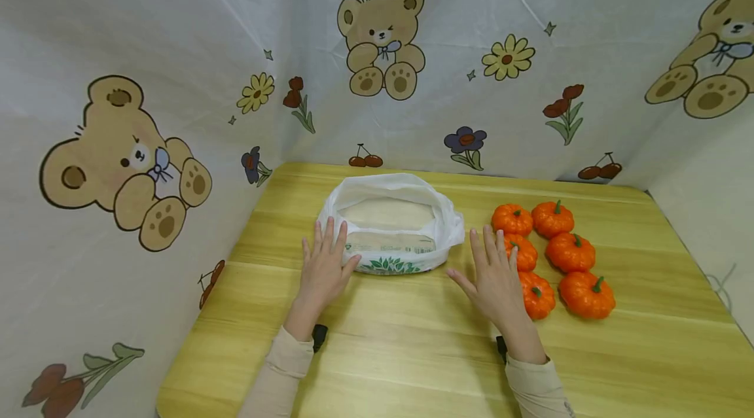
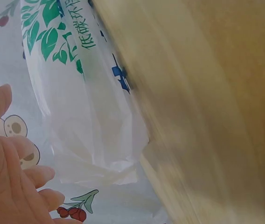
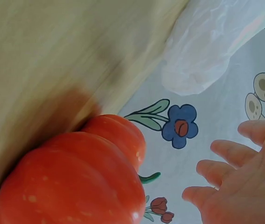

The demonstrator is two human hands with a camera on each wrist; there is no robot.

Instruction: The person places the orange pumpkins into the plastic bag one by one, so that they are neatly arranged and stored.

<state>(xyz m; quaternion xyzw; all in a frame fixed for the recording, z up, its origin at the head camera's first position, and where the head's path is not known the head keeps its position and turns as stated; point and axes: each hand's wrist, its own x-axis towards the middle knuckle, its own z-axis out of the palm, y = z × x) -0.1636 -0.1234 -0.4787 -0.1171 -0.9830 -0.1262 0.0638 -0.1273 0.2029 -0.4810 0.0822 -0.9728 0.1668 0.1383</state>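
A white plastic bag (image 1: 377,263) with green leaf print stands on the table, its mouth spread wide and the pale inside showing. My left hand (image 1: 323,269) is at the bag's left front side, fingers extended and spread, nothing held. In the left wrist view the bag (image 2: 90,116) lies beyond the fingertips. My right hand (image 1: 493,279) hovers between the bag and the pumpkins, fingers spread and holding nothing. It overlaps the left column of small orange pumpkins (image 1: 537,295) in the head view. Close by in the right wrist view is a large-looking orange pumpkin (image 3: 72,182).
Several orange pumpkins with green stems stand in two columns on the right of the wood-grain table (image 1: 400,346). A pale cloth (image 1: 424,123) printed with bears and flowers hangs behind and beside the table. Each wrist carries a black strap piece (image 1: 320,337).
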